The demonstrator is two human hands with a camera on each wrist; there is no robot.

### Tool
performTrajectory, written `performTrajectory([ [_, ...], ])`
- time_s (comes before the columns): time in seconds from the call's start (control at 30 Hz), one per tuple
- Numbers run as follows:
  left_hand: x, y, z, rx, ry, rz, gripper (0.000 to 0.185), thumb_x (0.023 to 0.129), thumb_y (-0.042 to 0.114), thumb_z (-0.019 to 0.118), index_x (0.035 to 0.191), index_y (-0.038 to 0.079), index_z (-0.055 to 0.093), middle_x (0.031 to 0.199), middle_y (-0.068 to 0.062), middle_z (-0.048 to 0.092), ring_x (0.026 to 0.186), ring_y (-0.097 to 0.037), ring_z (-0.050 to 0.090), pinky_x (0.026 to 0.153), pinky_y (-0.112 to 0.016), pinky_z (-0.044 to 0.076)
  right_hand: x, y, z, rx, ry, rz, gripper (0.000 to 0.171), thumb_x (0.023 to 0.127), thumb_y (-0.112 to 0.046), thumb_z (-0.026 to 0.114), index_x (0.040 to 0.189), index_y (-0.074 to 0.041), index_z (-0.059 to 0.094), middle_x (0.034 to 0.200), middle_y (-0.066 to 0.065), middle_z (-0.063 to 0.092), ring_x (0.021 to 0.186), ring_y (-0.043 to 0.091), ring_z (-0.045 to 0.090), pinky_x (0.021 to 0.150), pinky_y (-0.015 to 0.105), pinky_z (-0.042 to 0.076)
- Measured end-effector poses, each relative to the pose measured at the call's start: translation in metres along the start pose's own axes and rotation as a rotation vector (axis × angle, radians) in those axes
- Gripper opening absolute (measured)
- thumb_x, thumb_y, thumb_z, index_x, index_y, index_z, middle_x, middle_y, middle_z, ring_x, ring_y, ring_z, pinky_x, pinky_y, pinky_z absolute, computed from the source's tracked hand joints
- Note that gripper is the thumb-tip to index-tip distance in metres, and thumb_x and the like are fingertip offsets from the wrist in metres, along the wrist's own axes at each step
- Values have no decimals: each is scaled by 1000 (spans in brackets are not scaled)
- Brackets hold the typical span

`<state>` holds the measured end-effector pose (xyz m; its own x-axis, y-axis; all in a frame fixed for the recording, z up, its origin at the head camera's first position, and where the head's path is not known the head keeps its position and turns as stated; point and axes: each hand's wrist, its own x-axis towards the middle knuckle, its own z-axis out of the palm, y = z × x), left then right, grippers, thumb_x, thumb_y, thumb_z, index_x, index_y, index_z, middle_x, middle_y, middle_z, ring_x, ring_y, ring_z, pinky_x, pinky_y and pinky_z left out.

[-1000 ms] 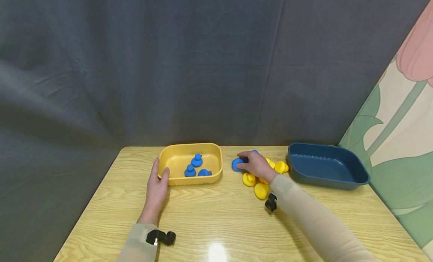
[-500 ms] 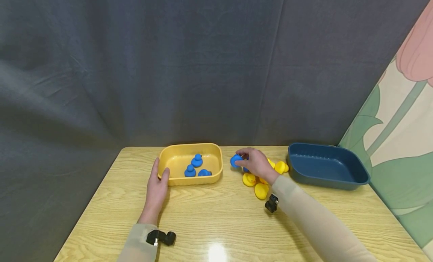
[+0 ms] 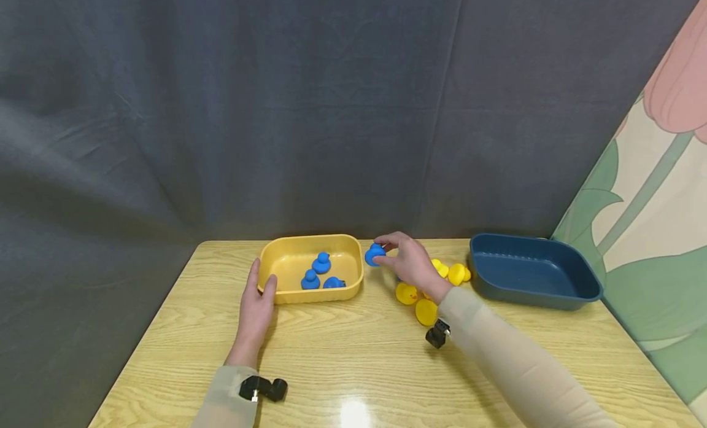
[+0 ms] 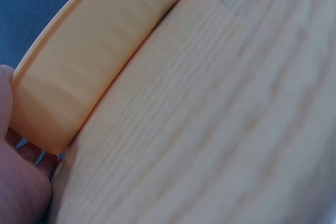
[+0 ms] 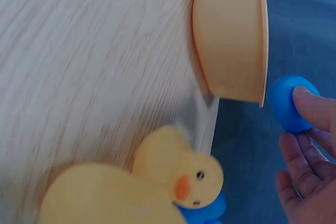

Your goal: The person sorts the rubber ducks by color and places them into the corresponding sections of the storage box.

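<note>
In the head view my left hand [image 3: 257, 305] holds the near left corner of a yellow plastic bin [image 3: 358, 280]. Its thumb lies at the near rim and its fingers along the left side. Inside the bin sit three blue rubber ducks, one of them a blue duck [image 3: 310, 280] near the front wall. My right hand [image 3: 411, 260] pinches another blue rubber duck [image 3: 375, 254] between thumb and fingers, raised just right of the bin. The right wrist view shows this blue duck [image 5: 286, 106] apart from the bin's end wall [image 5: 231, 35].
Several yellow rubber ducks [image 3: 426, 312] lie beneath and beside my right hand, with a blue duck [image 5: 207, 211] partly hidden among them. A dark blue bin [image 3: 530, 296] stands at the table's right. Grey cloth [image 3: 331, 108] hangs behind the wooden table [image 3: 331, 354].
My right hand has lifted the blue duck off the table and carried it left, close to the yellow bin's right end. The left hand keeps its place.
</note>
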<state>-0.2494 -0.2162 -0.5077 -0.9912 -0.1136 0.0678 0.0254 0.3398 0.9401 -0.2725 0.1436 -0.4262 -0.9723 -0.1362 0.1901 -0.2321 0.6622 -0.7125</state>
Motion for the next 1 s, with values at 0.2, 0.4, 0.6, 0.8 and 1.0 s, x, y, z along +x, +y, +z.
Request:
performTrajectory([
  [0.2, -1, 3, 1, -2, -3, -5, 75, 118, 44, 48, 180, 23, 11, 184, -6, 14, 169, -31, 13, 135, -53, 17, 2, -8, 6, 19, 15, -30, 39, 99, -23, 87, 135, -11, 78, 131, 7, 71, 120, 36, 69, 107, 50, 54],
  [0.4, -1, 2, 1, 3, -1, -12, 75, 118, 45, 48, 180, 24, 11, 184, -4, 14, 169, -31, 13, 136, -53, 17, 3, -17, 13, 16, 10, -58, 41, 99, -25, 87, 137, -12, 78, 132, 7, 72, 118, 32, 69, 105, 50, 55],
  [0.6, -2, 2, 0, 11, 6, -8, 75, 118, 44, 49, 180, 23, 12, 184, -7, 16, 169, -33, 14, 135, -55, 17, 5, -22, 23, 29, -13, -64, 43, 100, -24, 86, 139, -11, 77, 135, 8, 71, 121, 35, 69, 108, 50, 54],
  [0.8, -3, 2, 0, 5, 13, 4, 75, 118, 43, 49, 180, 20, 13, 184, -10, 16, 168, -35, 15, 135, -56, 18, 5, -28, 31, 45, -23, -33, 46, 100, -26, 86, 141, -11, 76, 135, 7, 71, 125, 37, 68, 106, 48, 56],
  [1.0, -2, 2, 0, 3, 9, -6, 75, 118, 44, 49, 180, 21, 13, 184, -8, 16, 169, -33, 14, 135, -54, 17, 6, -32, 35, 50, -28, -38, 49, 100, -27, 86, 144, -11, 74, 141, 7, 69, 131, 35, 66, 112, 49, 55],
])
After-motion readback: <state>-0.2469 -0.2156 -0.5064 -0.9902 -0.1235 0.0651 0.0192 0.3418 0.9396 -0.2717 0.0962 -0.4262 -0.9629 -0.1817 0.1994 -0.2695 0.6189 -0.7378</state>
